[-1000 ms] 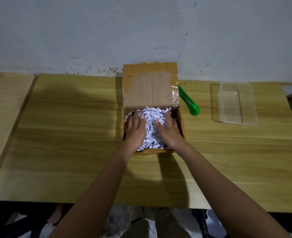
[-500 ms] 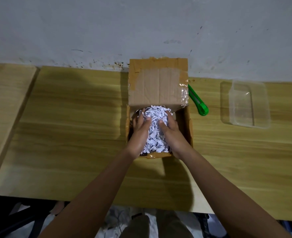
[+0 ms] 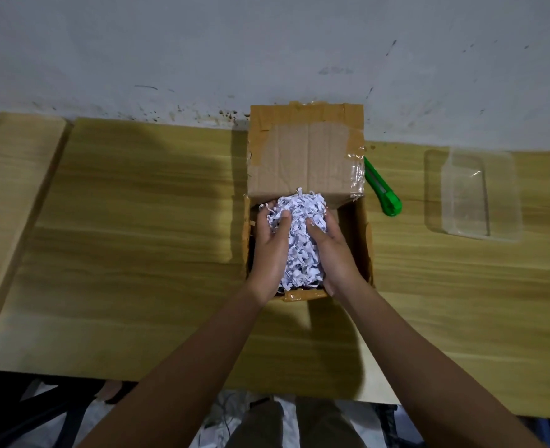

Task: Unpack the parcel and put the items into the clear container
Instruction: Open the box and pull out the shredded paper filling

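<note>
An open cardboard parcel point(image 3: 306, 163) stands at the table's middle back, its taped lid flap raised toward the wall. A bundle of white shredded paper point(image 3: 301, 240) fills the space between my hands above the box opening. My left hand point(image 3: 268, 250) presses the bundle from the left and my right hand point(image 3: 335, 253) from the right, fingers curled into it. Whatever lies under the paper is hidden. The clear container point(image 3: 472, 194) sits at the right back of the table with nothing in it.
A green utility knife point(image 3: 382, 192) lies just right of the box lid. The wooden table point(image 3: 138, 253) ends at a grey wall behind. A second wooden surface point(image 3: 5, 189) adjoins on the left.
My hands have drawn together and gathered the shredded paper into a compact bundle, raised somewhat out of the box. The box's right inner wall now shows bare.
</note>
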Action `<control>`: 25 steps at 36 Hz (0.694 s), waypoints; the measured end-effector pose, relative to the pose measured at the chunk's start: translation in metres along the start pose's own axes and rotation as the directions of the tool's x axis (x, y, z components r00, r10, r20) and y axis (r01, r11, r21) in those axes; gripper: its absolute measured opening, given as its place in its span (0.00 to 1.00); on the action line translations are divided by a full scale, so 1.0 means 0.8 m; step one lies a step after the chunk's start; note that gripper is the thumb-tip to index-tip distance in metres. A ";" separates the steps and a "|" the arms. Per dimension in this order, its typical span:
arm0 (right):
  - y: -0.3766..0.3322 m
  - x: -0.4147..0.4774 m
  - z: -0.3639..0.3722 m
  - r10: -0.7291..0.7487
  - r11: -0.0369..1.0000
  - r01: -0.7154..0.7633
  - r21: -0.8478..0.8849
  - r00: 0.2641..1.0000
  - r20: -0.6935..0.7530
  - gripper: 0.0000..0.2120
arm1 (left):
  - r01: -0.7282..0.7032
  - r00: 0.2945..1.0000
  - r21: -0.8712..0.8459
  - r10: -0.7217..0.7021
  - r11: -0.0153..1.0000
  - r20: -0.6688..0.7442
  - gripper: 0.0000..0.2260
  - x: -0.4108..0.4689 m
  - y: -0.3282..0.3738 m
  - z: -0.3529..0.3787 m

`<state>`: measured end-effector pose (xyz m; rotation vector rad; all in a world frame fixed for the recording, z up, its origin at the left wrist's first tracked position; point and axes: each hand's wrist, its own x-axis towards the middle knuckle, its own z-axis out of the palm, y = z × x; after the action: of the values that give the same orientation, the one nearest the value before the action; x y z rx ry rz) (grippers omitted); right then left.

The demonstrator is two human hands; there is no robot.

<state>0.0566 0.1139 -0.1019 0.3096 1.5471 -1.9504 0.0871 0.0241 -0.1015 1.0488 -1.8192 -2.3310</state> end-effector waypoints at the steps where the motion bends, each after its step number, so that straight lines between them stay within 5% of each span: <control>1: 0.000 -0.001 0.001 -0.009 1.000 0.009 0.007 1.000 -0.006 0.14 | -0.011 1.000 0.009 0.011 1.000 -0.004 0.17 0.000 -0.001 0.001; 6: 0.000 -0.007 0.001 -0.038 0.998 0.039 0.043 0.999 -0.026 0.14 | -0.055 0.998 0.063 0.056 0.997 -0.018 0.23 -0.002 -0.006 0.001; 16: -0.002 -0.016 0.011 -0.110 0.989 0.114 0.096 0.993 -0.054 0.14 | -0.190 0.977 0.048 0.193 0.981 -0.088 0.10 -0.018 0.002 0.007; 25: -0.011 -0.027 0.014 -0.211 0.964 0.220 0.150 0.975 -0.075 0.17 | -0.340 0.937 0.056 0.343 0.939 -0.066 0.13 -0.024 0.011 0.010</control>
<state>0.0703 0.1115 -0.0805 0.2747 1.5195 -2.2583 0.0946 0.0351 -0.0835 0.7368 -1.8566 -2.0325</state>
